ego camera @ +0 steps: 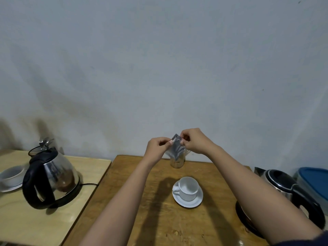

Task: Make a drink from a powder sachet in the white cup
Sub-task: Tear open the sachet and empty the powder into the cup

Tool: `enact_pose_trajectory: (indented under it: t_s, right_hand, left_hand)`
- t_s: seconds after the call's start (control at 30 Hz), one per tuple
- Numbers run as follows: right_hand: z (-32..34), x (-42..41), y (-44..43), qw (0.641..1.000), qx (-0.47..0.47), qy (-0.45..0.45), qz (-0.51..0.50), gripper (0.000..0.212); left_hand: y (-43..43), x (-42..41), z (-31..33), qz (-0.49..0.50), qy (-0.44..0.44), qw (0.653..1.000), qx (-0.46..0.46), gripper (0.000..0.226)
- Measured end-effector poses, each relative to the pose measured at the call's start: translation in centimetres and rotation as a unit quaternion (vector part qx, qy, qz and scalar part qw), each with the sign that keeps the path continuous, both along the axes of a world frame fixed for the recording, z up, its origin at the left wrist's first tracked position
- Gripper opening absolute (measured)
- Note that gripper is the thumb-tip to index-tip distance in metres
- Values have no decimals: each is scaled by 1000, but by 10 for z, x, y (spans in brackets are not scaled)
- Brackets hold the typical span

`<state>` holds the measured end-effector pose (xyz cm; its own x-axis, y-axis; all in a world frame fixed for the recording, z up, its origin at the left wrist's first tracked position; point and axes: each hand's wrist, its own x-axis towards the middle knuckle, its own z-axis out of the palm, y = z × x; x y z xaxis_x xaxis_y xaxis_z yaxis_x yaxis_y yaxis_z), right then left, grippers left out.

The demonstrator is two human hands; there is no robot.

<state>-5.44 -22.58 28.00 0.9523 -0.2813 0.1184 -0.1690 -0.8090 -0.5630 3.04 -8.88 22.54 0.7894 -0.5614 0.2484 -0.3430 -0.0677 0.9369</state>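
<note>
A silvery powder sachet (pixel 174 148) is held up in the air above the far edge of the wooden table (pixel 154 210). My left hand (pixel 157 146) pinches its upper left corner and my right hand (pixel 194 141) pinches its upper right corner. The white cup (pixel 188 188) stands upright on a white saucer (pixel 190 202), nearer to me and a little right of the sachet; it looks empty. A small glass jar (pixel 177 163) with sticks in it sits behind the sachet, partly hidden.
A steel kettle with a black handle (pixel 291 190) stands at the right table edge under my right forearm. Another kettle (pixel 51 178) and a bowl on a plate (pixel 10 178) sit on the lighter table at left. A blue-lidded container (pixel 314 183) is far right.
</note>
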Motion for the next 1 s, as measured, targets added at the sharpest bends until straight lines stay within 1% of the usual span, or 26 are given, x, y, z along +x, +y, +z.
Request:
enact_pose_trajectory:
  t_s: [0.13, 0.2, 0.3, 0.37, 0.43, 0.53, 0.63, 0.73, 0.8, 0.9, 1.0]
  right_hand:
    - [-7, -4, 3, 998, 41, -48, -3, 9]
    - [-9, -6, 2, 997, 52, -60, 4, 4]
    - [-9, -5, 2, 994, 77, -81, -5, 4]
    - [-9, -4, 3, 994, 78, -76, -8, 7]
    - [-10, -3, 4, 994, 81, -66, -14, 14]
    - [-12, -2, 4, 994, 91, -59, -29, 17]
    - [-14, 0, 5, 996, 72, -47, -23, 10]
    - [-16, 2, 7, 998, 56, -39, -14, 4]
    - [-17, 3, 8, 998, 52, -33, -10, 7]
    - [-20, 5, 11, 999, 33, -27, -3, 18]
    - [-25, 9, 16, 999, 10, -50, -14, 18]
  left_hand:
    - [-1, -5, 0, -14, 12, 999, -39, 13]
    - [0, -4, -1, -23, 9, 999, -26, 14]
    - [1, -2, -5, -40, 10, 999, 13, 15]
    - [-1, -1, -8, -48, 21, 998, 20, 14]
    - [-1, -2, -10, -46, 23, 998, 20, 16]
    - [0, -7, -12, -44, 42, 998, -4, 12]
    - [0, -10, -17, -46, 56, 997, -3, 13]
    - [0, -9, -20, -59, 49, 997, 5, 14]
    - [0, -5, -23, -54, 38, 998, 18, 15]
    - [-2, 0, -27, -31, 12, 998, 52, 18]
    - [-5, 2, -30, -6, 35, 998, 55, 22]
